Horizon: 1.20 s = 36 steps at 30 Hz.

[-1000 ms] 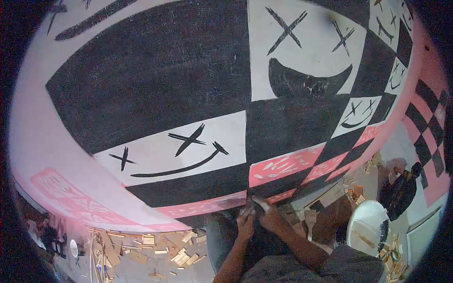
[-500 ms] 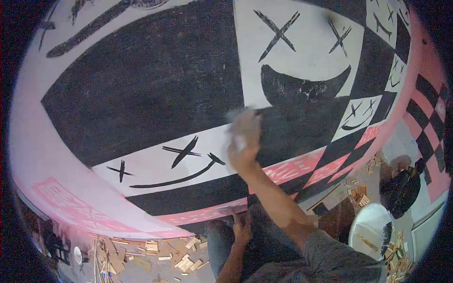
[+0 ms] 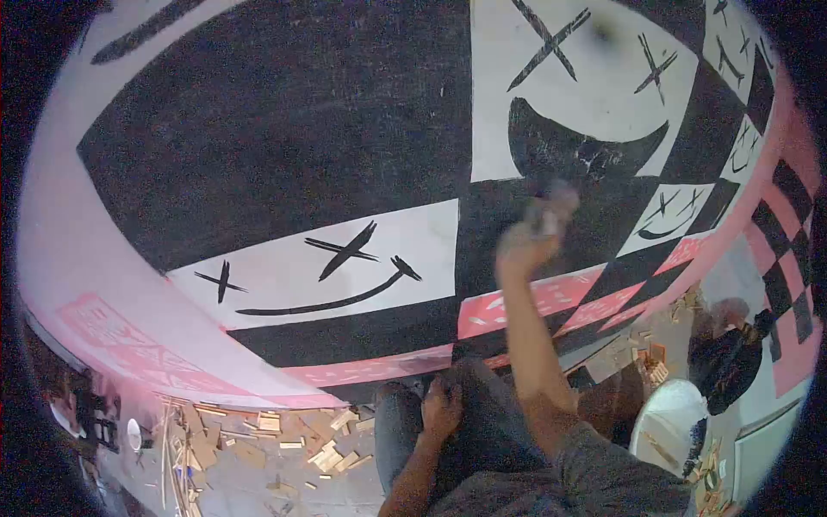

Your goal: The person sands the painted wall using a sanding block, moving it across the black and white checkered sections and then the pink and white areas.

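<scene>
My right hand is blurred by motion in front of a black square of a painted wall. Its fingers look closed around a small pale object that I cannot make out. Just above it is a black grin on a white square with two X eyes. To its left lies a white panel bearing a smaller X-eyed smile. My left hand is low, by my knee, holding nothing that I can see; its fingers look loosely apart.
Wood offcuts lie scattered on the grey floor below the wall. A round white stool-like top stands at lower right, near a dark heap. Pink checks cover the surface at far right.
My right hand has moved right, from the smile panel's edge to the black square. The left hand has dropped slightly from the wall's lower edge to my knee. The view has shifted a little.
</scene>
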Available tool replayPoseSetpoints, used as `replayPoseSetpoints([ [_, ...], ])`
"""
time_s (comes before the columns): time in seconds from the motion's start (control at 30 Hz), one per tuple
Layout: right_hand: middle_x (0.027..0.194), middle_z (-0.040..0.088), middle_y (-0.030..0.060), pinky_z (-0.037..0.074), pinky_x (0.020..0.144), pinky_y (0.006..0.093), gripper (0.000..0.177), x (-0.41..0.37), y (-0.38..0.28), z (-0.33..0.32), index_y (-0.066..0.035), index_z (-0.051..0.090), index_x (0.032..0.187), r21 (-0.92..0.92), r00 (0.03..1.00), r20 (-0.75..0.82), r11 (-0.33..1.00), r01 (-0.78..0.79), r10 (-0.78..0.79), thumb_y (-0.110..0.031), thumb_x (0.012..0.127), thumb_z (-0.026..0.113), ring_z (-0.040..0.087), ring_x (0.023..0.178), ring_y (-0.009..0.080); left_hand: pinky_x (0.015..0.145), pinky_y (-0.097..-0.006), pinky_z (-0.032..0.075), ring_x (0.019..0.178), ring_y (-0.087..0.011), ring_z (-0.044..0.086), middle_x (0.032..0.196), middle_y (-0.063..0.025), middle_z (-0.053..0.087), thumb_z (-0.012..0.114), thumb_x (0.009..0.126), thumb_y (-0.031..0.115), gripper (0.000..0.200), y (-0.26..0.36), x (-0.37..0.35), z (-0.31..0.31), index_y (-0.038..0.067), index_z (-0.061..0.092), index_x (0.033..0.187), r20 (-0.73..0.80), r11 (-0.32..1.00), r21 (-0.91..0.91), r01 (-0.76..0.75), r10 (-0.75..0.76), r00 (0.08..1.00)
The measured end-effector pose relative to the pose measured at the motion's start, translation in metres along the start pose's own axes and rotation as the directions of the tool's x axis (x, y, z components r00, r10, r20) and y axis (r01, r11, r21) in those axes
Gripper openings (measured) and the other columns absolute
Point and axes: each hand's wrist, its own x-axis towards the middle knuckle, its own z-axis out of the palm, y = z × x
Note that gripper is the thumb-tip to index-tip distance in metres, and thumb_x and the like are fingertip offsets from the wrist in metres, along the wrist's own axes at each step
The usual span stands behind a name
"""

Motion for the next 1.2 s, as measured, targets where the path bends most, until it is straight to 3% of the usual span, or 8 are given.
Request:
replayPoseSetpoints([
  [0.3, 0.136, 0.049, 0.0185, 0.025, 0.109, 0.0547, 0.052, 0.0, 0.031, -0.073, 0.002, 0.055, 0.125, -0.344, 0.708, 0.562, 0.658, 0.67, -0.427, 0.002, 0.073, 0.053, 0.038, 0.132, 0.0395, 0.09, -0.057, 0.039, 0.106, -0.0436, 0.056, 0.116, -0.0219, 0.06, 0.056, 0.088, 0.037, 0.053, 0.004, 0.005, 0.003, 0.005, 0.044, 0.129, 0.069, 0.988, 0.149, 0.035, -0.046, 0.997],
  [0.4, 0.135, 0.051, 0.0182, 0.03, 0.107, 0.0477, 0.051, -0.008, 0.116, -0.121, 0.003, 0.052, 0.129, -0.43, 0.981, 0.172, 0.889, 0.16, -0.093, 0.002, 0.078, 0.051, 0.042, 0.128, 0.0351, 0.093, -0.06, 0.035, 0.107, -0.0428, 0.057, 0.118, -0.0205, 0.06, 0.056, 0.089, 0.04, 0.057, 0.002, 0.012, 0.011, 0.007, 0.042, 0.133, 0.013, 0.99, 0.132, -0.052, 0.051, 0.999],
  [0.5, 0.136, 0.048, 0.0176, 0.035, 0.103, 0.0357, 0.05, -0.039, 0.134, -0.101, 0.007, 0.055, 0.123, -0.152, 0.876, -0.27, 0.881, -0.448, 0.399, 0.009, 0.074, 0.047, 0.051, 0.117, 0.0304, 0.093, -0.063, 0.032, 0.107, -0.0416, 0.057, 0.118, -0.0192, 0.061, 0.055, 0.088, 0.042, 0.06, -0.002, -0.006, 0.024, 0.007, 0.042, 0.135, 0.021, 0.966, 0.248, -0.068, 0.064, 0.998],
  [0.63, 0.122, 0.055, 0.017, 0.03, 0.104, 0.0521, 0.028, -0.11, 0.03, -0.04, 0.001, 0.059, 0.096, -0.166, 0.982, 0.188, 0.986, 0.025, 0.006, 0.0, 0.068, 0.059, 0.046, 0.12, 0.0347, 0.093, -0.0665, 0.03, 0.106, -0.0412, 0.058, 0.117, -0.0174, 0.062, 0.055, 0.088, 0.043, 0.059, 0.008, -0.008, 0.023, 0.008, 0.043, 0.134, 0.071, 0.954, 0.297, -0.039, 0.019, 0.997],
  [0.83, 0.126, 0.054, 0.0086, 0.02, 0.105, 0.0627, 0.052, -0.128, 0.048, -0.06, -0.015, 0.06, 0.117, -0.204, 0.644, 0.705, 0.786, 0.583, -0.295, -0.006, 0.066, 0.064, 0.042, 0.128, 0.0259, 0.09, -0.0616, 0.033, 0.103, -0.0402, 0.058, 0.112, -0.0172, 0.063, 0.057, 0.088, 0.04, 0.058, 0.006, -0.002, 0.018, 0.007, 0.044, 0.133, 0.146, 0.947, 0.315, -0.067, 0.022, 0.989],
  [0.97, 0.136, 0.049, 0.0084, 0.019, 0.109, 0.0521, 0.046, -0.086, 0.12, -0.12, -0.008, 0.056, 0.126, -0.514, 0.876, 0.373, 0.718, 0.469, -0.306, -0.003, 0.081, 0.051, 0.043, 0.125, 0.025, 0.093, -0.0599, 0.033, 0.107, -0.0403, 0.056, 0.114, -0.0202, 0.062, 0.056, 0.089, 0.039, 0.055, -0.004, -0.004, 0.017, 0.006, 0.045, 0.132, 0.094, 0.953, 0.302, -0.016, -0.013, 0.995],
  [1.07, 0.14, 0.044, 0.0171, 0.024, 0.109, 0.0432, 0.043, -0.089, 0.157, -0.124, 0.001, 0.053, 0.125, 0.045, 0.98, -0.072, 0.982, -0.183, 0.186, -0.004, 0.083, 0.046, 0.038, 0.131, 0.028, 0.094, -0.0635, 0.03, 0.11, -0.0403, 0.055, 0.116, -0.0209, 0.061, 0.056, 0.089, 0.04, 0.056, -0.005, -0.001, 0.014, 0.004, 0.047, 0.13, 0.07, 0.984, 0.162, -0.069, 0.058, 0.996],
  [1.2, 0.137, 0.045, 0.0236, 0.026, 0.107, 0.045, 0.039, -0.097, 0.102, -0.086, 0.004, 0.055, 0.121, -0.014, 0.938, -0.167, 0.951, -0.31, 0.304, -0.006, 0.083, 0.047, 0.035, 0.133, 0.035, 0.096, -0.0693, 0.024, 0.111, -0.0395, 0.055, 0.117, -0.0208, 0.06, 0.055, 0.089, 0.043, 0.06, 0.004, -0.001, 0.012, 0.002, 0.045, 0.132, 0.041, 0.991, 0.132, 0.034, -0.04, 0.998],
])
